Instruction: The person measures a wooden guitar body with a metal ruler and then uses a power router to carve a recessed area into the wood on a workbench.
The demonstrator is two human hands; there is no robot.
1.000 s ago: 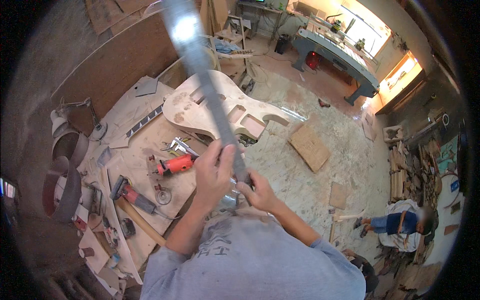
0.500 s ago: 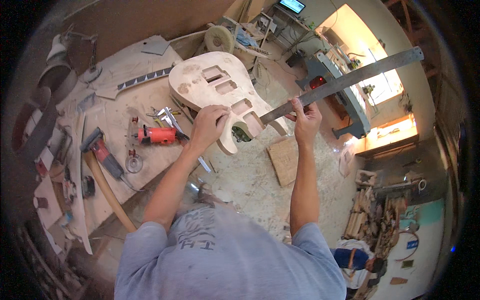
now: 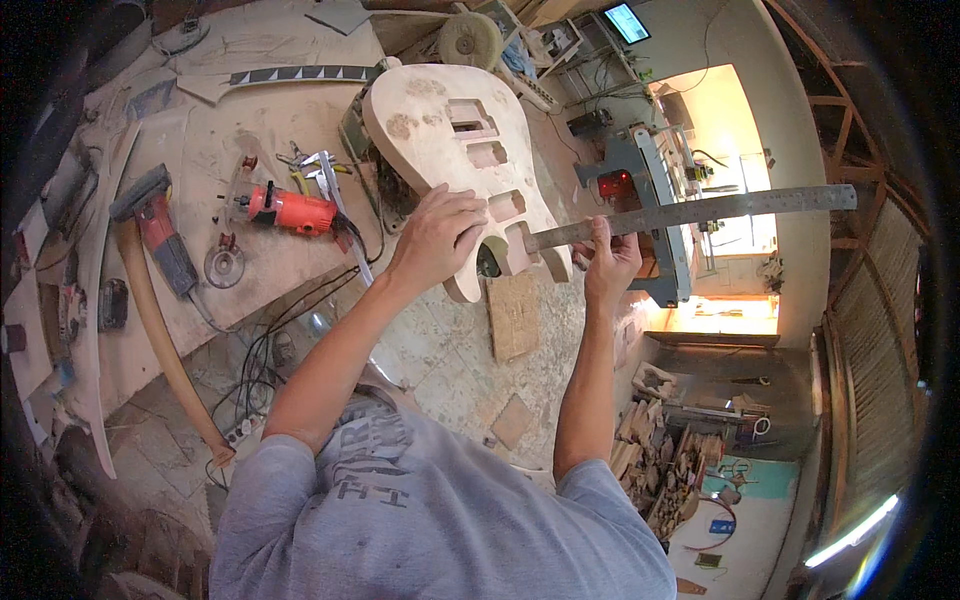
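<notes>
- Bench: fills the upper left of the frame.
- Guitar body: pale wood, upper centre; its long axis runs steeply down and a little right, horns toward the frame's centre.
- Ruler: metal, right of centre; its long axis lies nearly level, rising slightly rightward. The free end points to the right edge, the near end lies at the body's neck pocket; whether they touch, I cannot tell.
- Neck: upper left, lying on the bench.
- Grinder: left, on the bench.
- Right hand: right of centre, closed on the ruler, thumb on top.
- Left hand: centre, fingers bent close together, tips on the body's edge; whether it grips, I cannot tell.
</notes>
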